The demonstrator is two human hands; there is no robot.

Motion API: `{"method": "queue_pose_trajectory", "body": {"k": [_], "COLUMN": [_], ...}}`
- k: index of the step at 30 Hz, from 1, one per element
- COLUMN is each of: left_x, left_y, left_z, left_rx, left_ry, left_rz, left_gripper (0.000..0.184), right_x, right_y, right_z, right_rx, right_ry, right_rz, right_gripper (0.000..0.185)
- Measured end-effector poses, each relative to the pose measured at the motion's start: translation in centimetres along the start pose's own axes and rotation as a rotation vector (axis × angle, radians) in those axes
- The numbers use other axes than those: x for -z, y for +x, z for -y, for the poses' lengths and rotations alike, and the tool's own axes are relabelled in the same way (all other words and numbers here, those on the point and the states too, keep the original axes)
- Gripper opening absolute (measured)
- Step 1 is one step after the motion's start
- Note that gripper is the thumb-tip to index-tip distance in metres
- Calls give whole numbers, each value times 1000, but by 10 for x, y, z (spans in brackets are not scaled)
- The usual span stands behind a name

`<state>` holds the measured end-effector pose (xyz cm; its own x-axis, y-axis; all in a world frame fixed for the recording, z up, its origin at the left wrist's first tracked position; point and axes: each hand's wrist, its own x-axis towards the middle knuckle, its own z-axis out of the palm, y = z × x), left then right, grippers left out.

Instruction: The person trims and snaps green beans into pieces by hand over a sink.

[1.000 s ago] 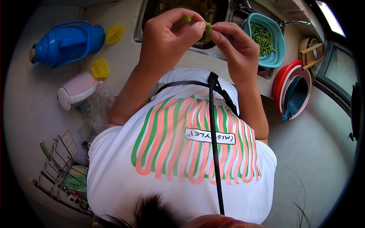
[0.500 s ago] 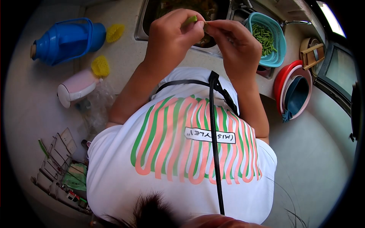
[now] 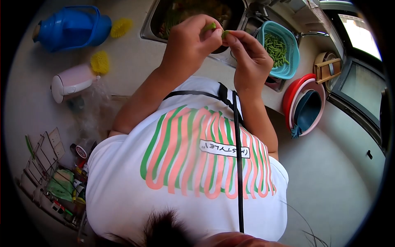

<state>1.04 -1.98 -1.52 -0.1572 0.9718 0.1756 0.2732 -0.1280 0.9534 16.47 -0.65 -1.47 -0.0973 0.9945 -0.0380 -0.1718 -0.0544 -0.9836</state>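
Observation:
Over the sink (image 3: 145,29), my left hand (image 3: 190,43) is closed round a green bean (image 3: 210,26), whose green end shows above the curled fingers. My right hand (image 3: 252,55) is just beside it, thumb and forefinger pinching a small green bean piece (image 3: 224,34). The fingertips of both hands nearly meet; whether the two green parts are still joined cannot be made out. Right of my right hand, a turquoise basket (image 3: 294,61) holds several short pieces of green bean (image 3: 276,50). Dark, leafy-looking matter lies in the sink, partly hidden by my left hand.
A blue thermos (image 3: 72,29), two yellow scrubbers (image 3: 121,27) and a pinkish-white appliance (image 3: 73,83) are on the left. At the right stand nested basins (image 3: 308,109), a wooden-framed slicer (image 3: 328,71) and a window (image 3: 364,82). A wire rack (image 3: 39,173) is lower left.
A green piece now shows at my right fingertips, where a thin pale bit showed before. The view has shifted a little; both hands stay close together over the sink.

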Motion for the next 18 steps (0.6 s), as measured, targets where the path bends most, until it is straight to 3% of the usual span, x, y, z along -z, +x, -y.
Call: {"method": "queue_pose_trajectory", "body": {"k": [8,14,18], "left_x": [0,7,5], "left_y": [-8,-11,-8], "left_z": [7,3,13], "left_rx": [-168,55,84], "left_ry": [208,69,-33], "left_rz": [-90,-22,-1], "left_gripper": [10,18,20], "right_x": [6,18,42], "right_y": [1,9,16], "right_z": [-15,-10,-10], "right_rx": [57,43,62], "right_ry": [-21,71,147], "right_rz": [-131,-109,-187], "right_gripper": [15,18,19]}}
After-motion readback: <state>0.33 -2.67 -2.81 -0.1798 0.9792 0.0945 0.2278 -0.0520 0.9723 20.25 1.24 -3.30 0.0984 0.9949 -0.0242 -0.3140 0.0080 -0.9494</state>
